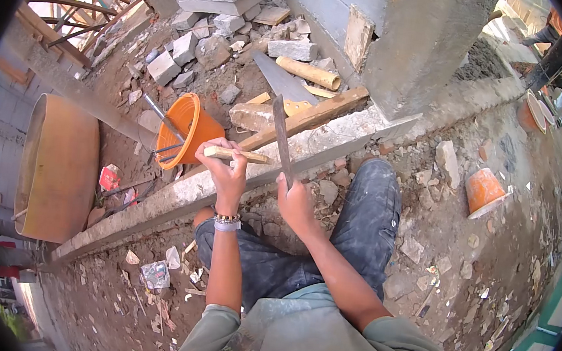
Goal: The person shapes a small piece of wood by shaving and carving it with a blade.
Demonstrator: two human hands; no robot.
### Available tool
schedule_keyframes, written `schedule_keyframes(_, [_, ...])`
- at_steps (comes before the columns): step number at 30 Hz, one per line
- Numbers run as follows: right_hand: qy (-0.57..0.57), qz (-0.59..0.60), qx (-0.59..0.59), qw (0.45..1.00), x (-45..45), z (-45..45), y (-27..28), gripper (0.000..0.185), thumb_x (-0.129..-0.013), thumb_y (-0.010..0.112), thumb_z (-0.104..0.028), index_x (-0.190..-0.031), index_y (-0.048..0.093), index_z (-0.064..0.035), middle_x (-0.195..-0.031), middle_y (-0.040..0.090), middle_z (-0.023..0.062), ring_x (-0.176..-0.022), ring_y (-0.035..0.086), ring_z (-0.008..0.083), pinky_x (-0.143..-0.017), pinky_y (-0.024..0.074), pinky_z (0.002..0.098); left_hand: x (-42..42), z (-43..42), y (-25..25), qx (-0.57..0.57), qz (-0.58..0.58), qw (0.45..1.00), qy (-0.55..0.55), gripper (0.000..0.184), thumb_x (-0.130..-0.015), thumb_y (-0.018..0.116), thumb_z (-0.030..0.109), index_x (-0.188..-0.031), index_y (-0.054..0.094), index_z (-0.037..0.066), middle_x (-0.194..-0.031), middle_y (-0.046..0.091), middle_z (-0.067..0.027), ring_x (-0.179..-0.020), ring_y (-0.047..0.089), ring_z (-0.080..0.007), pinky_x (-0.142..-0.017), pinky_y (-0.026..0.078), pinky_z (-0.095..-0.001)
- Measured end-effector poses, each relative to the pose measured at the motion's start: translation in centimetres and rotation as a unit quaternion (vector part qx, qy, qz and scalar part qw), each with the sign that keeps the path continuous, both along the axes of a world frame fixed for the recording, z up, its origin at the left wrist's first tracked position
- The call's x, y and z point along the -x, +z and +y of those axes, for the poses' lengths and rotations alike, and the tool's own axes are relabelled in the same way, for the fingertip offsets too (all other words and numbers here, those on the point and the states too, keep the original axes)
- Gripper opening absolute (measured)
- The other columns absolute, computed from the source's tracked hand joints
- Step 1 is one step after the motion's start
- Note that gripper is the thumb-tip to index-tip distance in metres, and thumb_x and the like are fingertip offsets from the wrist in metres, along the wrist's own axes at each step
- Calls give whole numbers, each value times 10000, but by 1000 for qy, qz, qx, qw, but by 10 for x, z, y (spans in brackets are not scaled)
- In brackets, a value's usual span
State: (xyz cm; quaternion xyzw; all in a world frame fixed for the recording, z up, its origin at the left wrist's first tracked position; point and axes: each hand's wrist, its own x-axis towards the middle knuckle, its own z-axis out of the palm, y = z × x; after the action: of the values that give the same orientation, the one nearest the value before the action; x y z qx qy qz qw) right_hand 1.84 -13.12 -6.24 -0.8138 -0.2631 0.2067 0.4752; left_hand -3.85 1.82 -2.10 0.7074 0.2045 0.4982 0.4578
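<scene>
My left hand (226, 182), with bracelets at the wrist, is closed around a short pale stick (245, 156), wood or bamboo, held roughly level. Its right end reaches close to the blade of a long dark knife (281, 131); whether they touch I cannot tell. My right hand (296, 205) grips the knife low down, blade pointing up and slightly left. The handle is hidden in the fist. Beyond both hands a wooden beam (327, 118) lies along a low concrete ledge (177, 201).
An orange bucket (194, 126) with tools stands left of my hands. A handsaw (282, 81) and a bamboo tube (309, 73) lie beyond the beam, near broken blocks (164, 68). A concrete column (411, 53) rises ahead. Another orange bucket (484, 192) lies at right on littered ground.
</scene>
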Motion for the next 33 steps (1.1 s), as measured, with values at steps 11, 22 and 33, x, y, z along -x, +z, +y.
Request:
schedule_keyframes(11, [44,197,-61,977,-11,-2,-55,412,-991,512,-332,-874,673,30,-571,590,131,-514,583,259,-536,456,414,10,5,-12,80,-40,992,87,284,-997,538,118,-1186,333,62,-1023,493,-78,-976,534,-162,-897,462,-341])
schedule_keyframes(22, [-76,270,-176,944,-12,-10,-58,404,-1003,521,-346,-866,669,4,-520,517,19,-416,490,118,-421,385,309,8,2,-3,97,-73,992,32,350,-1033,523,257,-1261,419,11,-1097,553,-100,-1000,605,-208,-962,518,-426])
schedule_keyframes(33, [-28,84,-97,991,-13,-16,-49,361,-982,534,-315,-887,706,-13,-759,678,200,-754,662,397,-716,497,450,-25,12,10,25,-72,996,-42,292,-1043,502,260,-1201,455,19,-962,553,-65,-928,607,-185,-861,525,-373])
